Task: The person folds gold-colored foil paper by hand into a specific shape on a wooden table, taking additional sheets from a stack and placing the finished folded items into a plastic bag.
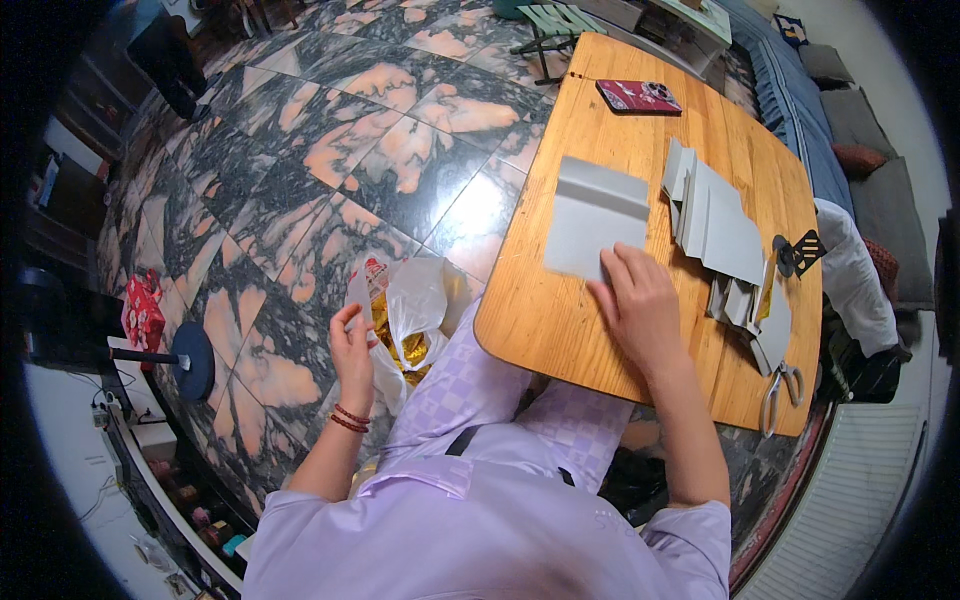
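On the wooden table (555, 322) lies a folded grey paper sheet (592, 225), with a raised fold across its far part. My right hand (643, 307) has its thumb and fingers at the sheet's near right corner; that near edge is blurred. My left hand (352, 349) hangs off the table's left side with loosely bent fingers and nothing visible in them. Just beside it is an open white plastic bag (416, 289) with shiny gold pieces (414, 349) inside. To the right of the sheet, several folded grey paper pieces (720, 217) lie in an overlapping pile.
Scissors (781, 397) lie at the table's near right edge. A black slotted object (808, 253) is beside the pile. A phone in a red case (639, 97) rests at the far end. Beyond stands a folding stool (559, 22); a round dark base (193, 361) is on the floor.
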Demonstrator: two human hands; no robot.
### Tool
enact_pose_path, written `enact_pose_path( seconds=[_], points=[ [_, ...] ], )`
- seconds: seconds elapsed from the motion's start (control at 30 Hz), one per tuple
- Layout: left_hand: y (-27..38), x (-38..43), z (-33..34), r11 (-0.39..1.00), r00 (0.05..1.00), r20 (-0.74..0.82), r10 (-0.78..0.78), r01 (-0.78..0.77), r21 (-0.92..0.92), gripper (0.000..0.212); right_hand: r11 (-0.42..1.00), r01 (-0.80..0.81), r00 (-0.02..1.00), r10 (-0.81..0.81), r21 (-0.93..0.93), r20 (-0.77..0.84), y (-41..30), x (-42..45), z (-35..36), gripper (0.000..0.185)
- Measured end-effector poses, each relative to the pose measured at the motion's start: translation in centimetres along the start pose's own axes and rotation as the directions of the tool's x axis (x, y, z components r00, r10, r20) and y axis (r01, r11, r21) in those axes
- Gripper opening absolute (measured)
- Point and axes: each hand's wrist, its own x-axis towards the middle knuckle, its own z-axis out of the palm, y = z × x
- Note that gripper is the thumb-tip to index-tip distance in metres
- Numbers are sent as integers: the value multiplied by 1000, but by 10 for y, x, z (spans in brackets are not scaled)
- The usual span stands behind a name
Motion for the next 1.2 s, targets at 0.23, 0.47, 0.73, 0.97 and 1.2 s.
enact_pose_path(
  seconds=[0.23, 0.47, 0.73, 0.97, 1.2],
  points=[
    [70, -24, 54, 934, 891, 282, 355, -353, -59, 22, 995, -44, 998, 40, 86, 43, -58, -83, -44, 68],
    [143, -54, 124, 586, 457, 501, 735, -800, -131, 28, 999, 41, 994, -42, -14, -105, -72, -122, -46, 33],
    [177, -64, 174, 319, 130, 724, 678, -939, -131, 46, 996, -56, 985, 66, 63, -157, -69, -115, -35, 27],
    [156, -61, 203, 139, 0, 765, 644, -983, -117, 42, 996, -46, 977, 60, 72, -205, -69, -113, -24, 31],
    [147, -71, 196, 92, -57, 796, 603, -986, -140, 34, 991, -66, 982, 85, 117, -166, -69, -116, -26, 36]
  ],
)
